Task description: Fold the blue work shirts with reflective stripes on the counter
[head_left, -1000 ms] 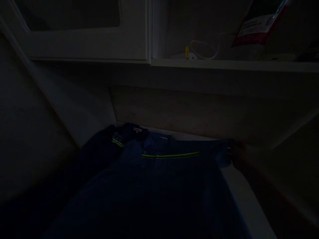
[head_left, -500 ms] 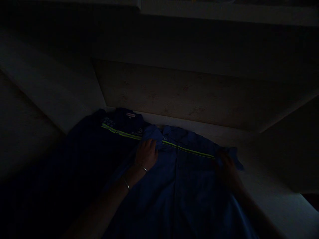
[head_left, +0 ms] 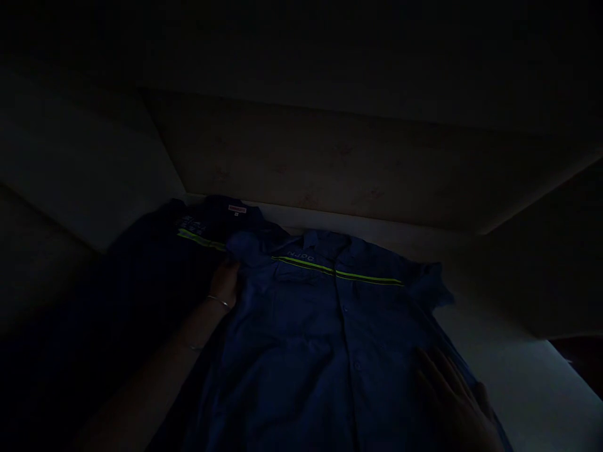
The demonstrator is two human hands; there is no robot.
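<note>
A blue short-sleeved work shirt (head_left: 306,314) lies face up on a pale surface, with a yellow-green stripe and lettering across its chest and buttons down the front. My left hand (head_left: 227,281) is closed on the shirt's sleeve at the left side, its fingertips partly hidden by the cloth. Low on the right side of the shirt front, my right hand (head_left: 455,395) lies flat with fingers stretched out. Beneath and to the left spreads a darker navy work jacket (head_left: 136,289) with a similar stripe and a collar label; the shirt overlaps it.
The scene is very dark. A pale board (head_left: 499,351) carries the garments. A patterned back panel (head_left: 330,163) rises behind them, and side walls (head_left: 94,163) close in left and right. Something dark red (head_left: 577,355) shows at the far right edge.
My left hand has moved left, drawing the sleeve outward over the navy jacket and uncovering the chest lettering. My right hand has come down from the right sleeve to the shirt front.
</note>
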